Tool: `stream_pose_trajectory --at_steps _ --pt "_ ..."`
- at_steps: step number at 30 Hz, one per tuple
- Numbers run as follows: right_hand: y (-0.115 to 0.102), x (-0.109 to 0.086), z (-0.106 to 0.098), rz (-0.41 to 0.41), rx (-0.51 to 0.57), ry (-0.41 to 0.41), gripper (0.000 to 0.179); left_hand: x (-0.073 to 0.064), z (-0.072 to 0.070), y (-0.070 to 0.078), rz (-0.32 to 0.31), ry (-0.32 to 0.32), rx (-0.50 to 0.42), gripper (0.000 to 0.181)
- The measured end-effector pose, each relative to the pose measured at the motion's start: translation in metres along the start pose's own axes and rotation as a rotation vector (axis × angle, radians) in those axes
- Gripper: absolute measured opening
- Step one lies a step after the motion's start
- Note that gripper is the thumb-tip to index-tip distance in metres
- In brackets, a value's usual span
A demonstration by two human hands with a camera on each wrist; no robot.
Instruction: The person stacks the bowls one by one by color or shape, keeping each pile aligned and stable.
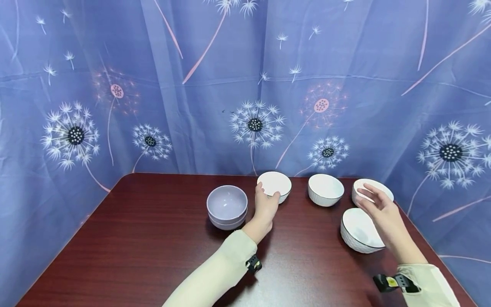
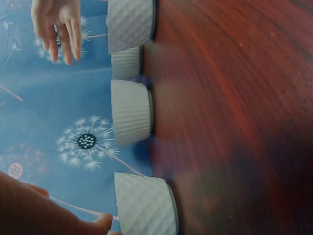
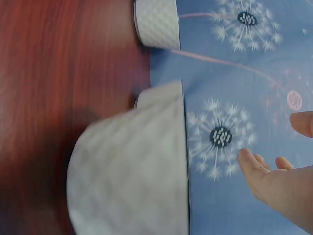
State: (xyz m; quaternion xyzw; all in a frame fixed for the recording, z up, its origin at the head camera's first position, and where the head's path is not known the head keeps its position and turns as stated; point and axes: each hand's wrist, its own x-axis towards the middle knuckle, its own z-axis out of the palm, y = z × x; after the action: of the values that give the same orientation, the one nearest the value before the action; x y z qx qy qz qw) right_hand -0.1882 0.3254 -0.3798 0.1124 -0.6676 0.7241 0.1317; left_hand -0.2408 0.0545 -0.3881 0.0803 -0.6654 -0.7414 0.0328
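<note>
My left hand (image 1: pixel 266 209) is at the near rim of a white bowl (image 1: pixel 279 181), its thumb and fingers apart. In the left wrist view, that bowl (image 2: pixel 145 205) shows a diamond-textured side, with the thumb tip right by its rim. On the right, my right hand (image 1: pixel 383 213) hovers with fingers spread, overlapping a larger textured white bowl (image 1: pixel 356 234) and a white bowl behind it (image 1: pixel 374 185) in the head view. The right wrist view shows that hand (image 3: pixel 279 186) holding nothing, beyond the rim of the large bowl (image 3: pixel 132 171).
Two lavender bowls (image 1: pixel 226 209) stand nested left of my left hand. A ribbed white bowl (image 1: pixel 325 189) stands at the back between the hands. The dark red wooden table (image 1: pixel 134 238) meets a blue dandelion-print curtain (image 1: pixel 215 106) behind and at the sides.
</note>
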Motion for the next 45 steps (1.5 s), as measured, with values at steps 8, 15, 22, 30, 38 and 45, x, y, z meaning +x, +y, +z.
stream_pose_trajectory --at_steps 8,15,22,30,38,45 --pt "0.013 -0.01 -0.035 -0.008 0.074 0.035 0.039 0.004 0.008 -0.009 0.012 0.063 0.028 0.073" --pt "0.084 0.006 -0.114 -0.01 0.079 0.055 0.05 0.006 0.01 -0.012 0.012 0.099 0.002 0.074" --pt "0.05 -0.012 -0.086 0.008 0.149 0.076 0.039 0.011 0.01 -0.018 0.005 0.119 -0.022 0.073" --pt "0.025 -0.029 -0.066 0.068 0.122 0.056 0.035 0.017 0.01 -0.025 -0.065 0.125 -0.047 0.074" --pt "0.031 -0.033 -0.078 0.222 -0.077 0.023 0.027 0.025 0.011 -0.026 -0.1 0.138 -0.074 0.076" --pt "0.033 -0.034 -0.082 0.308 -0.121 -0.035 0.029 0.028 0.013 -0.026 -0.094 0.153 -0.128 0.072"
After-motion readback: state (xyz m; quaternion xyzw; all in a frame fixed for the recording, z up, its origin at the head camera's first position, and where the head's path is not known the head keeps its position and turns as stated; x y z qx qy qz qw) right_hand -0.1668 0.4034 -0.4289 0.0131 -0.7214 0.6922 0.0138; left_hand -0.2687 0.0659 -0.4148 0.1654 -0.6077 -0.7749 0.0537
